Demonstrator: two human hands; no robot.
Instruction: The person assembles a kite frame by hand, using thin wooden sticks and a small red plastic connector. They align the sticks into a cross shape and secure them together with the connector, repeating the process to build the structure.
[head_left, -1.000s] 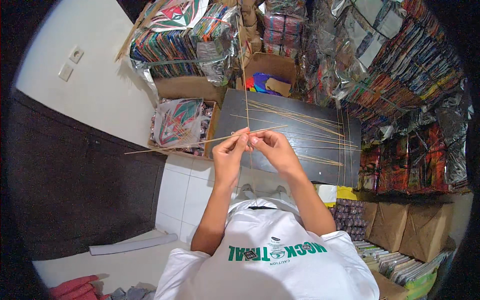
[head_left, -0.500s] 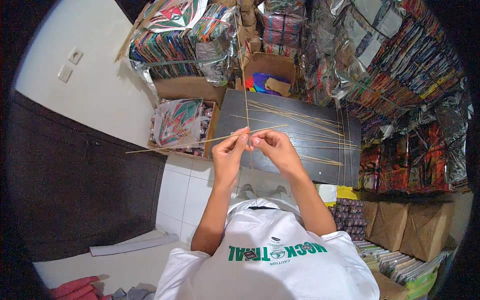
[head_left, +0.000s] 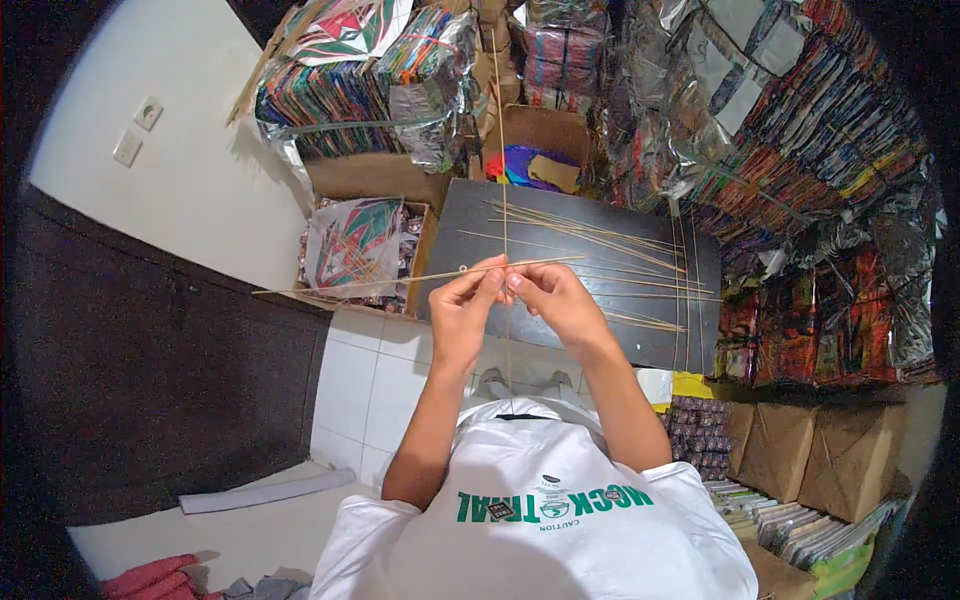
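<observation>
Two thin bamboo sticks cross between my fingertips, above the near edge of a black table (head_left: 455, 215). One long stick (head_left: 503, 130) runs from far to near, in line with my body. The other, a crosswise stick (head_left: 545, 262), stretches left past the box. My left hand (head_left: 468, 305) pinches the sticks near their crossing, with a small pale ring-like thing (head_left: 462, 268) by its knuckle. Touching it from the right, my right hand (head_left: 558, 300) has thumb and forefinger closed at the same crossing. The fingers hide just how the sticks meet.
Several loose bamboo sticks (head_left: 590, 228) lie across the table. At its left stands a cardboard box (head_left: 421, 250) with printed sheets in it. Another open box (head_left: 545, 125) with coloured material sits behind. Tall stacks of plastic-wrapped packs (head_left: 800, 130) rise on the right; a dark door (head_left: 150, 360) is at left.
Both hands have shifted slightly right with the crossed sticks. My fingertips have come closer together, and the long stick's far end has swung right.
</observation>
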